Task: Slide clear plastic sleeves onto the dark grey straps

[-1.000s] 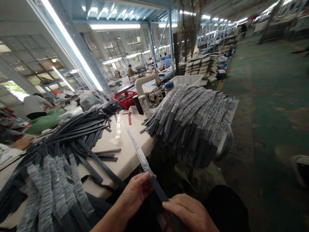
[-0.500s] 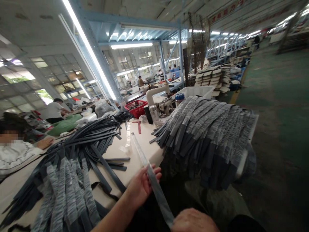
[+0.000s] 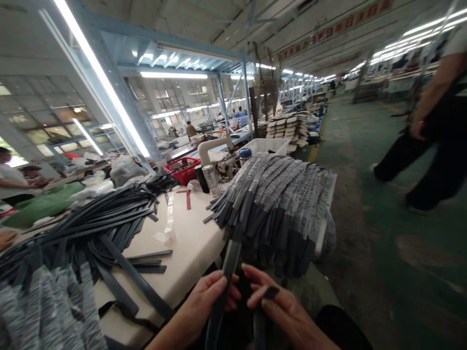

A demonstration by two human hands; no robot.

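Note:
A long, flat dark grey strap (image 3: 231, 257) runs through my left hand (image 3: 209, 294), thumb on top and fingers beneath. Its far end reaches toward the bundle of straps on the right, and its lower part bends down into shadow. My right hand (image 3: 280, 306) pinches a dark strap end between thumb and fingers, with a dark length hanging below. Whether both lengths belong to one strap I cannot tell. Just beyond my hands lies a thick bundle of straps (image 3: 280, 194), partly wrapped in wrinkled clear film. More dark straps (image 3: 109, 214) are heaped on the left.
The cream tabletop (image 3: 197, 233) carries a red basket (image 3: 182, 170), a black cylinder (image 3: 202, 179), a clear bottle (image 3: 210, 180) and a sewing machine (image 3: 224, 163). Film-wrapped straps (image 3: 51, 306) lie front left. A person (image 3: 430, 126) walks in the aisle at right.
The view has swung right. My right hand has come up beside the left, and the strap now slants the other way. A walking person has appeared at the right.

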